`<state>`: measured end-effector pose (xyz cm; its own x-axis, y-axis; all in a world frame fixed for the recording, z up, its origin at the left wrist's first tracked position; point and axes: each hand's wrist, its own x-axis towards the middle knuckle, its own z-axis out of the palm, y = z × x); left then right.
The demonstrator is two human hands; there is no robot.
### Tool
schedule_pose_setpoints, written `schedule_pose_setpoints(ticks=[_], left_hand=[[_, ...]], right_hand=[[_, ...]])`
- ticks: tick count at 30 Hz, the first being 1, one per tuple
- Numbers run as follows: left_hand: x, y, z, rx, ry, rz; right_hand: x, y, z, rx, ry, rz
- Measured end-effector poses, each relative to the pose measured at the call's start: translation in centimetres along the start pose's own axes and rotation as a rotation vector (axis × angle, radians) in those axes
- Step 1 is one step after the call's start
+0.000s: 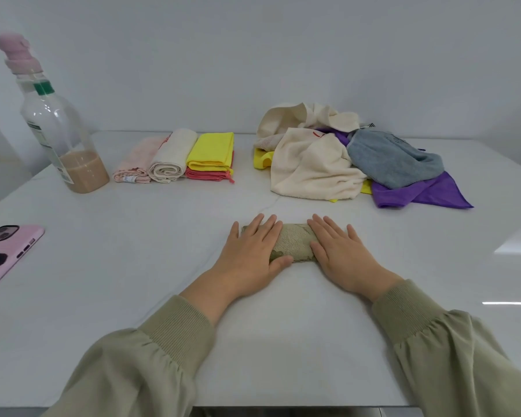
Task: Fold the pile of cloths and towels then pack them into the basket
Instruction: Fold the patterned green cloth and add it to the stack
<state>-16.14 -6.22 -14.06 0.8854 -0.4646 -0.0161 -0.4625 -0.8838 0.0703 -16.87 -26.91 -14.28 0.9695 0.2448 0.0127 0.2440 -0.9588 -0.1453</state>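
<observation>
— Where are we keeping our hands?
— We are laying the left hand (253, 251) and the right hand (340, 254) flat, fingers straight and slightly spread, over the two ends of a small folded olive cloth (294, 240), pressing it onto the counter (133, 266).
— And the rest?
— The unfolded pile (343, 158) is lying beyond the right hand, well apart. The folded towels (178, 158) are sitting in a row beyond the left hand. Farther left a bottle (57, 130) is standing, and a pink phone (6, 254) is lying far out to the left hand's side.
</observation>
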Motion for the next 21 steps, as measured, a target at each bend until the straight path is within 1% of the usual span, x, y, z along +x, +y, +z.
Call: schedule_pose_setpoints(ticks=[2,4,6,7,8,9,11,12,13,15,17,19,20,21], left_hand=[[-0.1,-0.2,-0.1,0.01,0.001,0.014],[-0.2,-0.4,-0.3,0.003,-0.01,0.004],[-0.2,-0.5,-0.5,-0.027,0.004,0.004],[-0.2,-0.5,-0.6,-0.065,0.028,0.001],[-0.1,-0.5,-0.7,-0.13,0.06,-0.009],[0.0,-0.5,-0.8,-0.224,0.098,-0.034],[0.6,-0.7,-1.4,-0.382,0.126,-0.119],[1.0,-1.0,-1.9,-0.399,0.085,-0.153],[1.4,-1.2,-2.6,-0.395,0.01,-0.176],[2.1,-1.6,-4.2,-0.415,-0.15,-0.182],[2.6,-1.9,-5.4,-0.476,-0.249,-0.162],[2.6,-2.5,-6.0,-0.558,-0.299,-0.145],[2.5,-2.9,-6.0,-0.624,-0.302,-0.159],[2.3,-3.2,-5.9,-0.72,-0.288,-0.178]], right_hand=[[-0.4,0.1,0.1,0.061,0.062,-0.021],[-0.6,0.2,0.1,0.167,0.179,-0.043],[-0.5,0.0,-0.1,0.295,0.265,0.001],[-0.2,-0.2,-0.2,0.349,0.261,0.062],[0.2,-0.4,-0.3,0.367,0.222,0.139],[0.6,-0.6,-0.4,0.34,0.168,0.204],[1.3,-0.7,-0.4,0.255,0.077,0.256],[1.6,-0.7,-0.4,0.246,0.053,0.257],[1.9,-0.7,-0.6,0.276,0.06,0.253],[2.1,-0.5,-1.0,0.439,0.107,0.234],[1.8,-0.7,-1.6,0.688,0.125,0.224],[1.7,-0.7,-2.3,0.925,0.1,0.229],[1.8,-0.7,-2.7,1.075,0.093,0.231],[1.9,-0.8,-3.0,1.276,0.089,0.243]])
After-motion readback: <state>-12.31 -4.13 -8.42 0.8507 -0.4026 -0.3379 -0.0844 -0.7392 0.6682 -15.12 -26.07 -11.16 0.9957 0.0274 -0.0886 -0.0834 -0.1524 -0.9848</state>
